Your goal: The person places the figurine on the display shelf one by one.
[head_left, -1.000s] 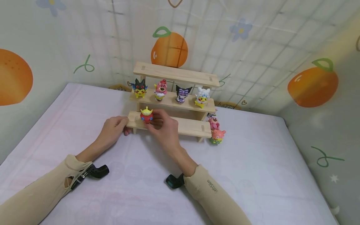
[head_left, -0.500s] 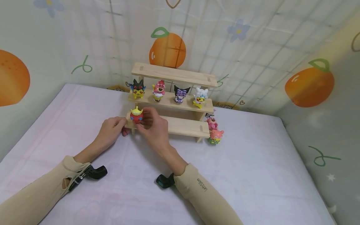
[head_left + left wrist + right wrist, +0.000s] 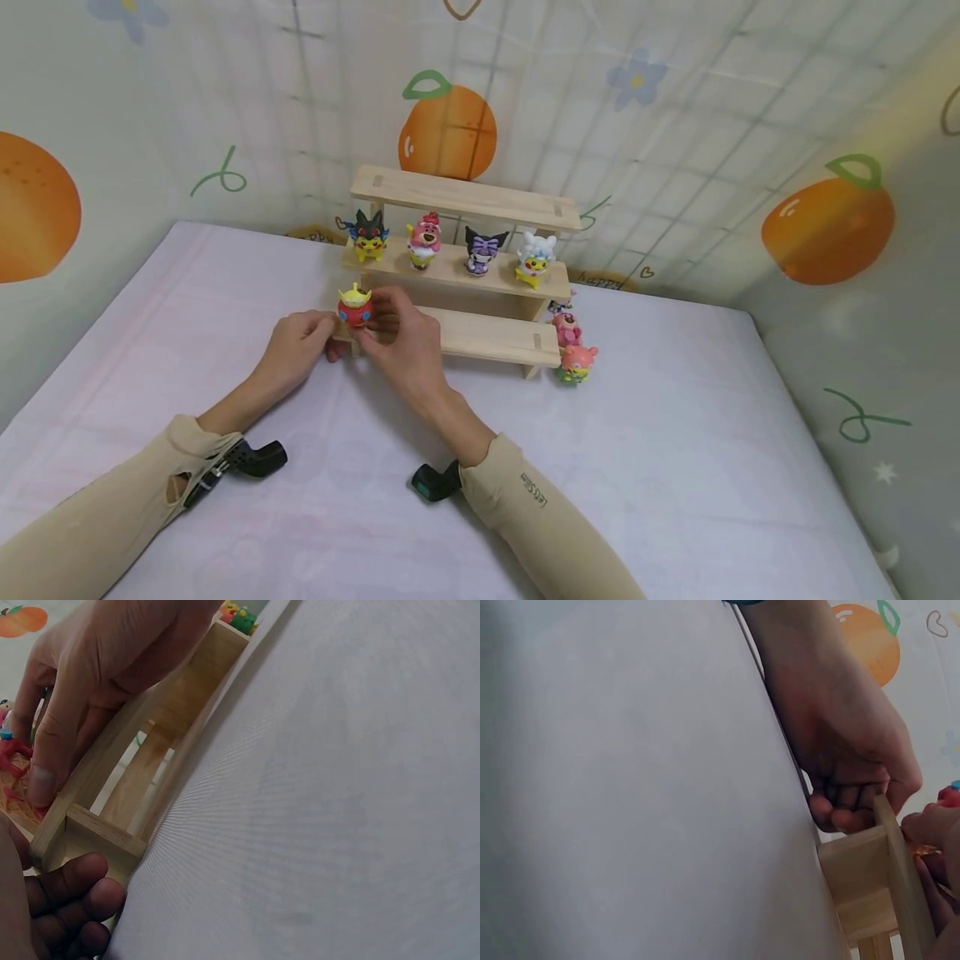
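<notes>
A three-tier wooden display shelf (image 3: 495, 335) stands on the table. At the left end of its lowest board is a small toy figurine (image 3: 354, 312), red with a yellow top. My right hand (image 3: 411, 342) pinches it from the right side, between thumb and fingers. With its thumb and fingers at the board's left end, my left hand (image 3: 302, 340) holds the shelf. The left wrist view shows curled left fingertips (image 3: 79, 896) by the shelf leg, and the figurine's patterned orange base (image 3: 22, 796) low at the board. Part of the figurine is hidden by the right hand.
Along the middle board stand several figurines, among them a black-eared one (image 3: 369, 236), a pink bear (image 3: 424, 242) and a white-hooded one (image 3: 536, 260). More pink figurines (image 3: 576, 363) sit on the table at the shelf's right end. A patterned curtain (image 3: 570, 125) hangs behind.
The right hand has carried the red figurine leftward along the lowest board to its left end. My left hand stays at the shelf's end. The view has shifted slightly.
</notes>
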Demonstrator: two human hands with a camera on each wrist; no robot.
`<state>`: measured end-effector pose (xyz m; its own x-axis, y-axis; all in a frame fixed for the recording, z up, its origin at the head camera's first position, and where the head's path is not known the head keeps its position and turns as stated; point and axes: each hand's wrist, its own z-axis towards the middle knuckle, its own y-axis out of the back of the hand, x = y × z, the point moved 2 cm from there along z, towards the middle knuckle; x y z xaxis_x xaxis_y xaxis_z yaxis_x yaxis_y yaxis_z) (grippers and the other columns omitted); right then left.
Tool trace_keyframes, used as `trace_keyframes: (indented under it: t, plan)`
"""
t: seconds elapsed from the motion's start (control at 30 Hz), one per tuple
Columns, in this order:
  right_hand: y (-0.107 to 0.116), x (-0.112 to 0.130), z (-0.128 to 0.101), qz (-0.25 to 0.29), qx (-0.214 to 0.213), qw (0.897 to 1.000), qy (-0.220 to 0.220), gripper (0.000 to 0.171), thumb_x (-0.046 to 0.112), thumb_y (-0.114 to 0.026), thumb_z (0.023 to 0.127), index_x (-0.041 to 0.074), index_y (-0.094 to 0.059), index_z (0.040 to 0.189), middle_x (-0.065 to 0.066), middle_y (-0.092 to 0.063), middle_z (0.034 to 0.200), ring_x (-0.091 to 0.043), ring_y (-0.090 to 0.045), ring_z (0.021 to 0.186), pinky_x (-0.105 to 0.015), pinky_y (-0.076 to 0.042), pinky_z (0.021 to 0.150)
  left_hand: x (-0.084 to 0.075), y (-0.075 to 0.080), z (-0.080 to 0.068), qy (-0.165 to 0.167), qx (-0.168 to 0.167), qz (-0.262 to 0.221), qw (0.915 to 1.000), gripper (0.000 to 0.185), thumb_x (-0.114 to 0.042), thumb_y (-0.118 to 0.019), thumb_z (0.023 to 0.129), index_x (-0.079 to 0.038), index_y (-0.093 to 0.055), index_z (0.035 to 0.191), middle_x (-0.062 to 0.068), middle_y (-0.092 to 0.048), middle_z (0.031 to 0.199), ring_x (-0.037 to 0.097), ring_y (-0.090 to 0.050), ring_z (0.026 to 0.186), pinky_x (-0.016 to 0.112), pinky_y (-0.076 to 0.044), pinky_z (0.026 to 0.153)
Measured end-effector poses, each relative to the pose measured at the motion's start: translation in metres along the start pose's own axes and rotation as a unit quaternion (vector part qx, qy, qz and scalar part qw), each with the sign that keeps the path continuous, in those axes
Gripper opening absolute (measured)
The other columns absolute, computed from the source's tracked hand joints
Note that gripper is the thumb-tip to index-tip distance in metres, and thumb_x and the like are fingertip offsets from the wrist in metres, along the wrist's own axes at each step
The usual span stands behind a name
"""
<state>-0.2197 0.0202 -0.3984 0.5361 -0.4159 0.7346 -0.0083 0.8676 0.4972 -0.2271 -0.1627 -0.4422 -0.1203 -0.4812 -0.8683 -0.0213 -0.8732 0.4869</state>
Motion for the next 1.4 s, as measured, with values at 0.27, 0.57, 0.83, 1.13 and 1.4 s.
trace_keyframes:
  t: [0.27,0.57,0.83,1.13,1.4]
  plan:
    - [0.012,-0.003,-0.006,0.010,0.021,1.000,-0.015,0.047,0.006,-0.085,0.089,0.003,-0.061,0.129,-0.013,-0.075,0.125,-0.023,-0.076,0.107,-0.020,-0.057,0.091,0.000,-0.001,0.001,-0.006,0.003,0.000,1.0000,0.034,-0.015,-0.045,0.104,-0.002,-0.072,0.089,0.008,-0.068,0.071,0.023,-0.059,0.076,0.031,-0.043,0.073]
    - [0.044,-0.013,-0.024,0.009,0.007,1.000,-0.002,0.044,0.011,-0.085,0.090,0.003,-0.062,0.126,-0.011,-0.076,0.120,-0.022,-0.076,0.107,-0.025,-0.058,0.094,-0.002,0.001,0.000,0.007,0.009,0.012,0.9999,0.035,-0.015,-0.042,0.104,-0.001,-0.071,0.090,0.009,-0.068,0.073,0.025,-0.057,0.078,0.033,-0.043,0.074]
    - [0.080,-0.021,-0.040,0.009,-0.027,1.000,0.004,0.040,0.008,-0.084,0.091,0.001,-0.064,0.125,-0.013,-0.076,0.117,-0.024,-0.076,0.104,-0.030,-0.060,0.092,-0.002,0.000,-0.001,0.006,0.008,0.005,0.9999,0.036,-0.016,-0.043,0.105,0.001,-0.072,0.091,0.010,-0.070,0.074,0.026,-0.061,0.080,0.036,-0.045,0.080]
    - [0.131,-0.036,-0.059,-0.048,-0.090,0.995,-0.016,0.037,0.012,-0.084,0.091,0.006,-0.067,0.124,-0.006,-0.078,0.115,-0.019,-0.077,0.101,-0.029,-0.059,0.092,-0.004,0.001,-0.001,0.008,0.015,0.007,0.9998,0.035,-0.014,-0.041,0.104,0.000,-0.071,0.091,0.010,-0.069,0.075,0.026,-0.057,0.079,0.033,-0.043,0.074]
    - [0.178,-0.055,-0.078,-0.120,-0.157,0.980,-0.002,0.036,0.011,-0.084,0.091,0.004,-0.068,0.122,-0.004,-0.078,0.114,-0.019,-0.076,0.097,-0.025,-0.058,0.086,-0.001,0.000,0.000,0.004,0.019,-0.001,0.9998,0.034,-0.014,-0.042,0.103,-0.002,-0.071,0.089,0.008,-0.068,0.074,0.025,-0.057,0.078,0.032,-0.043,0.073]
